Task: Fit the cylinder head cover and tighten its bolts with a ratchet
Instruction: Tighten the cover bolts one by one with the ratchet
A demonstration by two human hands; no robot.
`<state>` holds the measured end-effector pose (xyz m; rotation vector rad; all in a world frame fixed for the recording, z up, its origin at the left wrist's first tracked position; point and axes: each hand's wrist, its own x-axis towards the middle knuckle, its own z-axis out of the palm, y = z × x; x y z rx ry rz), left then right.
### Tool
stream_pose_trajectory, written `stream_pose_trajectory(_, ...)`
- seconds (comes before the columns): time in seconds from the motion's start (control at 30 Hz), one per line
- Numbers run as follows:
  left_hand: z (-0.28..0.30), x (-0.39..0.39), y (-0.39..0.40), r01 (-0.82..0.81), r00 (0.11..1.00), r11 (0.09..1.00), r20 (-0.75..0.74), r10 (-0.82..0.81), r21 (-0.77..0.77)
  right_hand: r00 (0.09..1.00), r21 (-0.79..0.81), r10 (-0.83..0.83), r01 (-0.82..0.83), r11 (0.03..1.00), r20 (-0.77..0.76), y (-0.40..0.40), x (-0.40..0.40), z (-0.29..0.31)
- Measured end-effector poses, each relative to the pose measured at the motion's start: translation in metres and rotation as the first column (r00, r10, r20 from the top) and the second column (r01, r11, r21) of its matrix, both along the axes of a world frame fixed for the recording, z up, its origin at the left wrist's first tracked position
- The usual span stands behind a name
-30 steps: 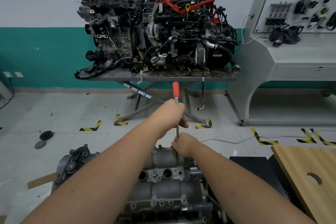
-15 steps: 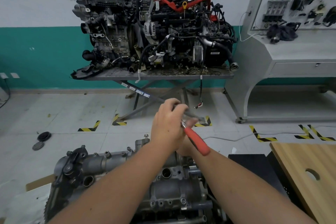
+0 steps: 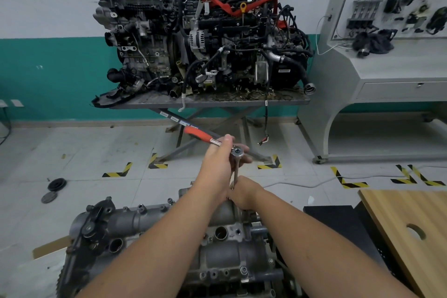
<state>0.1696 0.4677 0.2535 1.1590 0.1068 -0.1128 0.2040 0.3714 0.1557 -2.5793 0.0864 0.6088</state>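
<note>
Workshop floor [image 3: 72,152] is being faced, engines [image 3: 200,38] sitting on a bench behind. Ratchet [image 3: 235,152] is being gripped near its head by the left hand [image 3: 219,164]; its extension [image 3: 235,174] is being pinched by the right hand [image 3: 244,192] at the cover [image 3: 225,244], fitted on the head below.

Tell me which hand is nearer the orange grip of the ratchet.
Left. The left hand grips the ratchet's metal shaft just below the orange grip. The right hand is lower, holding the extension bar down at the cylinder head cover.
</note>
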Motion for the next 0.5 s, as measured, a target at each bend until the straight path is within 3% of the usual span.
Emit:
stream_pose_trajectory(0.13, 0.003, 0.000, 0.017, 0.186, 0.982, 0.978, 0.023, -0.189, 0.098, 1.000, 0.014, -0.018, 0.018, 1.000, 0.000, 0.000, -0.001, 0.001)
stream_pose_trajectory(0.33, 0.018, 0.001, 0.020, 0.255, 0.967, 0.937, -0.058, -0.249, 0.238, 1.000, -0.001, 0.004, -0.004, 1.000, 0.016, 0.007, -0.006, 0.002)
stream_pose_trajectory(0.4, 0.025, 0.005, 0.018, 0.278, 0.960, 0.870, -0.086, -0.267, 0.407, 1.000, 0.004, 0.003, -0.003, 1.000, 0.031, 0.006, -0.007, 0.004)
stream_pose_trajectory(0.5, 0.038, 0.009, 0.011, 0.288, 0.950, 0.678, -0.113, -0.291, 0.676, 0.998, -0.017, 0.051, -0.050, 0.999, 0.021, 0.006, -0.010, 0.004)
